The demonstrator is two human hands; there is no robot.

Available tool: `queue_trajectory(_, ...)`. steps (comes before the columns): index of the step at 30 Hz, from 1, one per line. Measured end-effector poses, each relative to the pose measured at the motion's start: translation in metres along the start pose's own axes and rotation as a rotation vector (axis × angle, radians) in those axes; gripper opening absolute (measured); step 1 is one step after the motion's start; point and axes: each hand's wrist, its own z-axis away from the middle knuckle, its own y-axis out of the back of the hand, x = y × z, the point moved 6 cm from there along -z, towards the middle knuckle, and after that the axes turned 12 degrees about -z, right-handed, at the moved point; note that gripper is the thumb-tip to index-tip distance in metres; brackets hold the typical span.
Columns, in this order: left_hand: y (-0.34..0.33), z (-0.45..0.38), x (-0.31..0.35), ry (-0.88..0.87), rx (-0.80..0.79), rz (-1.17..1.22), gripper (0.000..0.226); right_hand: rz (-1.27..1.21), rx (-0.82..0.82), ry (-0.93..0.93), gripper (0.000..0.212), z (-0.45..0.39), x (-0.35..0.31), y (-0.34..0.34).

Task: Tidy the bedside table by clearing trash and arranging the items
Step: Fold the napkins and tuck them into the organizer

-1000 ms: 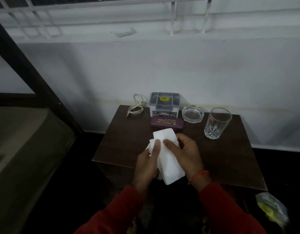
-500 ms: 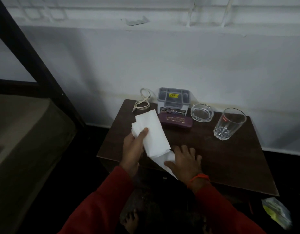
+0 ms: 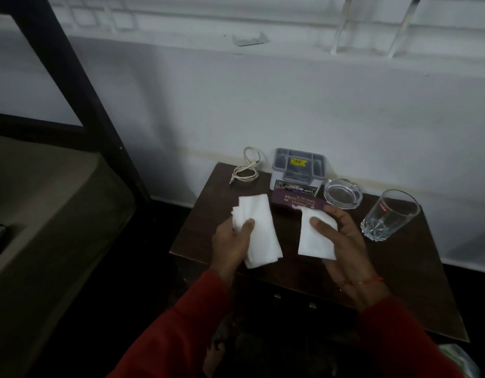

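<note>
Nearest the camera, two red sleeves reach out over the front edge of the bedside table [image 3: 416, 290]. The left hand [image 3: 232, 245] is closed on a folded white tissue [image 3: 259, 227], thumb pressed across its face; at 3 o'clock of it the right hand [image 3: 345, 241] pinches a second tissue [image 3: 316, 240] between thumb and fingers, both sheets held just above the wood. This looks like the sorting step, with loose paper being gathered. Next, I judge, the two sheets want stacking or carrying off as trash, with care not to brush the items behind. Farther back, from 11 to 2 o'clock, lie a coiled cable [image 3: 245, 170], a grey organiser box [image 3: 297, 170] with a maroon case [image 3: 298, 204] before it, a glass ashtray [image 3: 343, 192] and a tumbler [image 3: 390, 214].
</note>
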Motion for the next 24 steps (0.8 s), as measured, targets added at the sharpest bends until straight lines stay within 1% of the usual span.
queue_trajectory(2, -0.015, 0.006, 0.002, -0.039, -0.065, -0.040, 0.047, -0.116, -0.061, -0.009, 0.041, 0.004, -0.002, -0.010)
queue_trajectory(4, -0.029, 0.011, 0.003, -0.080, -0.109, -0.061, 0.055, -0.101, -0.125, 0.004, 0.039, 0.008, 0.000, -0.018)
queue_trajectory(6, -0.041, 0.015, 0.003, -0.100, -0.155, -0.062, 0.056, 0.062, -0.168, 0.037, 0.027, 0.008, 0.006, -0.020)
queue_trajectory(7, -0.044, 0.017, 0.004, -0.095, -0.173, -0.045, 0.052, 0.214, -0.178, 0.082, 0.023, 0.007, 0.008, -0.018)
queue_trajectory(8, -0.045, 0.019, 0.006, -0.091, -0.181, -0.006, 0.045, 0.369, -0.199, 0.129, 0.023, 0.006, 0.010, -0.016)
queue_trajectory(10, -0.047, 0.024, 0.012, -0.065, -0.203, 0.096, 0.032, 0.586, -0.213, 0.187, 0.033, 0.005, 0.015, -0.012)
queue_trajectory(11, -0.049, 0.025, 0.014, -0.059, -0.229, 0.136, 0.030, 0.655, -0.200, 0.209, 0.040, 0.006, 0.015, -0.011)
queue_trajectory(13, -0.053, 0.029, 0.018, -0.105, -0.255, 0.170, 0.027, 0.747, -0.156, 0.303, 0.056, 0.010, 0.012, -0.013)
queue_trajectory(15, -0.054, 0.031, 0.022, -0.159, -0.232, 0.176, 0.018, 0.744, -0.093, 0.365, 0.072, 0.008, 0.011, -0.008)
queue_trajectory(16, -0.054, 0.032, 0.022, -0.167, -0.219, 0.181, 0.016, 0.691, -0.054, 0.334, 0.076, 0.005, 0.012, -0.004)
queue_trajectory(17, -0.054, 0.031, 0.021, -0.163, -0.210, 0.177, 0.015, 0.592, -0.025, 0.260, 0.071, 0.003, 0.013, -0.002)
queue_trajectory(19, -0.055, 0.031, 0.020, -0.142, -0.227, 0.163, 0.023, 0.403, -0.032, 0.118, 0.044, 0.000, 0.016, 0.001)
queue_trajectory(20, -0.056, 0.031, 0.020, -0.125, -0.245, 0.139, 0.031, 0.381, -0.053, 0.117, 0.030, -0.001, 0.014, 0.000)
queue_trajectory(21, -0.057, 0.031, 0.020, -0.113, -0.265, 0.107, 0.040, 0.378, -0.075, 0.150, 0.023, 0.000, 0.011, -0.002)
queue_trajectory(22, -0.057, 0.032, 0.020, -0.109, -0.283, 0.079, 0.046, 0.376, -0.087, 0.196, 0.023, 0.002, 0.007, -0.003)
queue_trajectory(24, -0.057, 0.034, 0.022, -0.106, -0.316, 0.048, 0.049, 0.385, -0.072, 0.273, 0.026, 0.003, 0.002, -0.005)
